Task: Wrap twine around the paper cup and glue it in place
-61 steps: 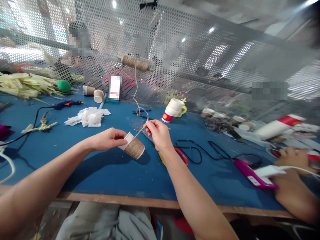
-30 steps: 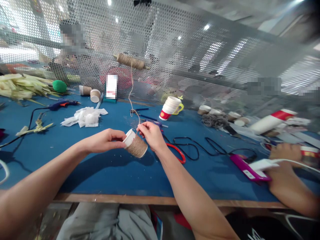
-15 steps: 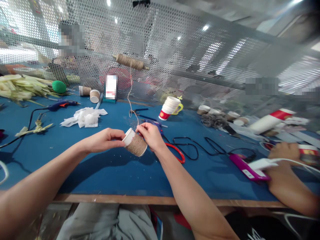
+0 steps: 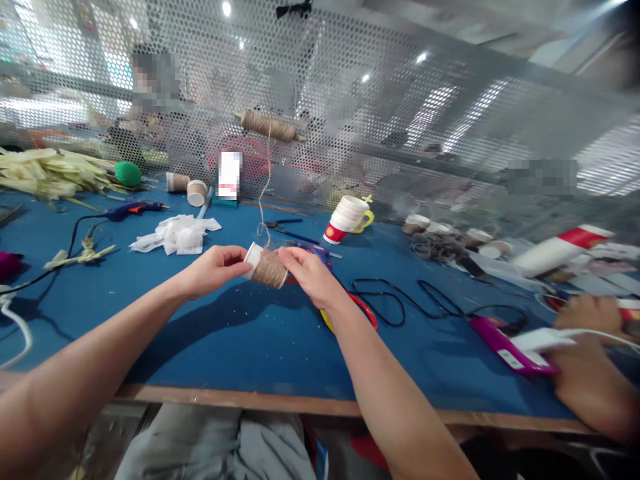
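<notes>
I hold a white paper cup wrapped in brown twine (image 4: 266, 266) sideways above the blue table (image 4: 225, 340). My left hand (image 4: 215, 268) pinches its white rim end. My right hand (image 4: 306, 273) grips the other end, fingers closed on the wrapped part. A strand of twine (image 4: 265, 193) runs up from the cup to a twine spool (image 4: 269, 125) mounted on the perforated metal screen (image 4: 350, 107).
A stack of paper cups (image 4: 347, 218), a blue glue gun (image 4: 131, 209), white scraps (image 4: 175, 233), black cable (image 4: 400, 300) and red-handled scissors (image 4: 363, 312) lie around. At the right, another person's hand (image 4: 590, 313) works by a magenta tool (image 4: 505, 343).
My right hand let the twine strand down and closed on the cup's far end. The cup has turned more level and risen slightly; the left hand stays at its rim.
</notes>
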Motion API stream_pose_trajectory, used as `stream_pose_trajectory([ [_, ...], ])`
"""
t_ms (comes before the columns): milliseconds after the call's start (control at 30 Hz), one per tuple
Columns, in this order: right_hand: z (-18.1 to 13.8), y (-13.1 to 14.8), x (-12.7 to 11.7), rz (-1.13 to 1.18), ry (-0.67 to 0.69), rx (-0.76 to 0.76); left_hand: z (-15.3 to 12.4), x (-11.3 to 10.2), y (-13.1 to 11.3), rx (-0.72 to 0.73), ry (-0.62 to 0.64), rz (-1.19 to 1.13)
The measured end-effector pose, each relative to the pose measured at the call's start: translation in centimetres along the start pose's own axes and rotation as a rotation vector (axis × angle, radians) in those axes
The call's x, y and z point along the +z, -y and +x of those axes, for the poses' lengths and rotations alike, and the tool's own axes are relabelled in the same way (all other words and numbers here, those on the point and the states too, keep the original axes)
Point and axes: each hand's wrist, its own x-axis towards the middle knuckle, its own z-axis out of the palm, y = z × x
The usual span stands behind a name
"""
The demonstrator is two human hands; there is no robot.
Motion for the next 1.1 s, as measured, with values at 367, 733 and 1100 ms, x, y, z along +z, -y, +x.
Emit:
stream_pose_trajectory([
  [367,0.2,-0.9,0.2,-0.143,0.056,-0.106,0.1,0.6,0.2,-0.057,-0.043,-0.026],
  [733,0.2,-0.9,0.2,-0.285,0.065,-0.148,0.1,0.9,0.1,-0.084,-0.082,-0.003],
  [1100,0.2,-0.9,0.3,-0.328,0.078,-0.154,0.1,0.9,0.3,-0.093,-0.074,-0.017],
])
